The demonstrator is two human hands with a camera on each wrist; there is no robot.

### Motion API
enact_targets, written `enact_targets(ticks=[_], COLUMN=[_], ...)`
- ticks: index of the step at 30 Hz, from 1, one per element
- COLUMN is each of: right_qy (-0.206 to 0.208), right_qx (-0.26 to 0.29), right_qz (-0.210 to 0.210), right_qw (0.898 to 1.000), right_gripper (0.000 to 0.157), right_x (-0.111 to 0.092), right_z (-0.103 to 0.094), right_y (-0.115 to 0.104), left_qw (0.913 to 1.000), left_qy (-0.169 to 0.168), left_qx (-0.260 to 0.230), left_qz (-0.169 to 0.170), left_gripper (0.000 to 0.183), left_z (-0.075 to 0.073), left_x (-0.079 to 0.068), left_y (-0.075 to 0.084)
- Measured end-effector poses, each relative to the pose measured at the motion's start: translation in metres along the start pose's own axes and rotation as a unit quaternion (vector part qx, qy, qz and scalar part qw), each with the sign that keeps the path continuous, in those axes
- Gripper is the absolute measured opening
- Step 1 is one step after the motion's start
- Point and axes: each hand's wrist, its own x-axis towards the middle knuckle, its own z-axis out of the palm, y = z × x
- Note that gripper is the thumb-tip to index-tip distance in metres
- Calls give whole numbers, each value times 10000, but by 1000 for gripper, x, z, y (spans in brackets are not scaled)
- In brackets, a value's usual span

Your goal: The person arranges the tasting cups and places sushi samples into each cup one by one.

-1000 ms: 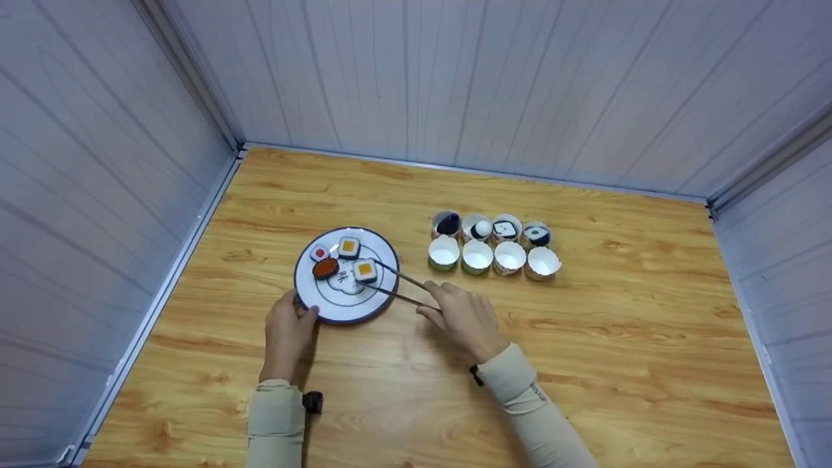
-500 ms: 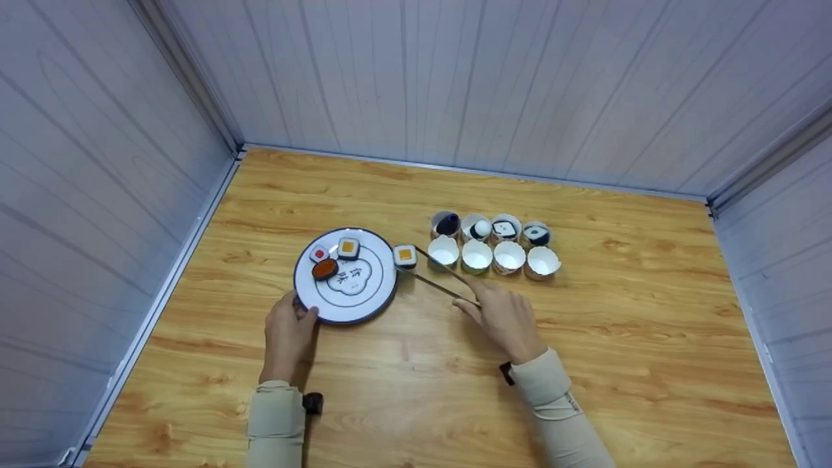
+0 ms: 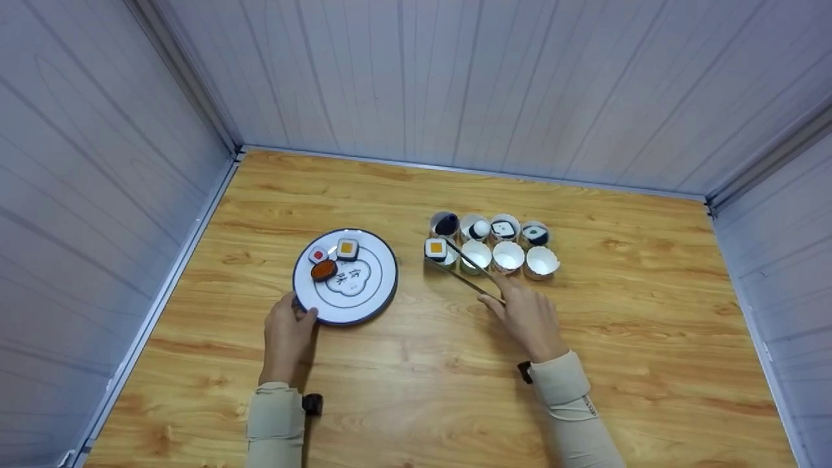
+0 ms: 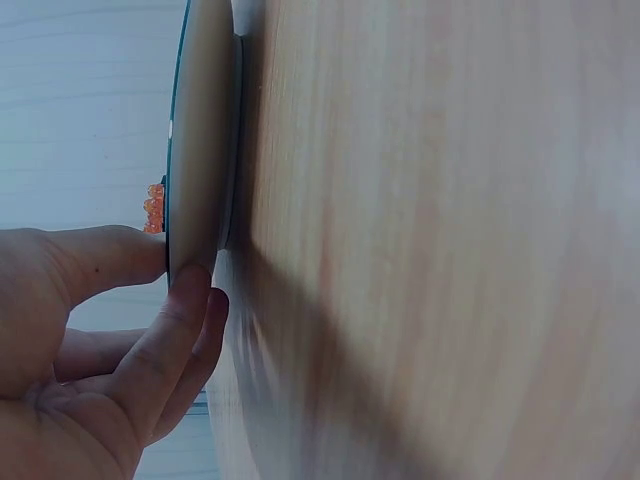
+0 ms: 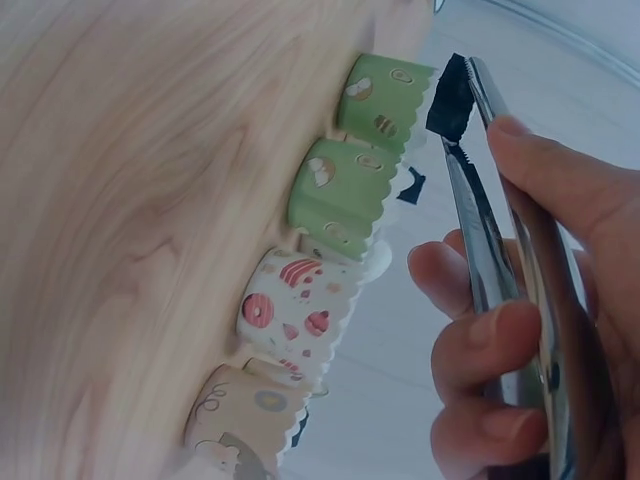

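Observation:
My left hand (image 3: 286, 338) pinches the near-left rim of a white, blue-edged plate (image 3: 351, 312), thumb on top and fingers beneath. On the plate lie a yellow-centred sushi roll (image 3: 348, 249), a small red-centred roll (image 3: 318, 255) and an orange roe sushi (image 3: 324, 270). Metal tongs (image 5: 545, 285) are in my right hand (image 3: 530, 322). Their tips grip another yellow-centred sushi roll (image 3: 435, 249), whose dark side shows in the right wrist view. It hangs over the front-left paper cup (image 5: 388, 98), partly hiding that cup's mouth in the head view.
Paper cups stand in two rows. The other front cups (image 3: 476, 257) show bare insides. Back cups hold a dark purple piece (image 3: 446, 224), a white ball with a dark band (image 3: 480, 229), a white square piece (image 3: 503, 229) and a green-centred roll (image 3: 535, 234). Walls (image 3: 442, 84) enclose the table.
The tongs lifted the yellow-centred sushi roll off the plate and carried it right to the front-left cup. My right hand moved right with them; my left hand stayed at the plate.

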Motion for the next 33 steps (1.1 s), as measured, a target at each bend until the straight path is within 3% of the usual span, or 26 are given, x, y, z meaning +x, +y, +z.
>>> enact_targets(ticks=[9,17,25,33], right_qy=[-75,85,-85,-111], right_qx=[-115,-80,-142,-107], right_qz=[191,140,249,295], right_qw=[9997,9998,9996,9994], right_gripper=[42,40,41,42], right_x=[-2,-2,-2,-2], right_z=[3,2,0,2], right_y=[5,6,6,6], left_qw=[9977,9990,9998,9995], left_qy=[191,42,-22,-41], left_qx=[80,13,-33,-30], left_qz=[640,449,204,314], left_gripper=[51,52,54,52], left_z=[0,-2,-1,-2], left_x=[-2,-2,-1,-2], left_y=[-6,-4,-2,-3])
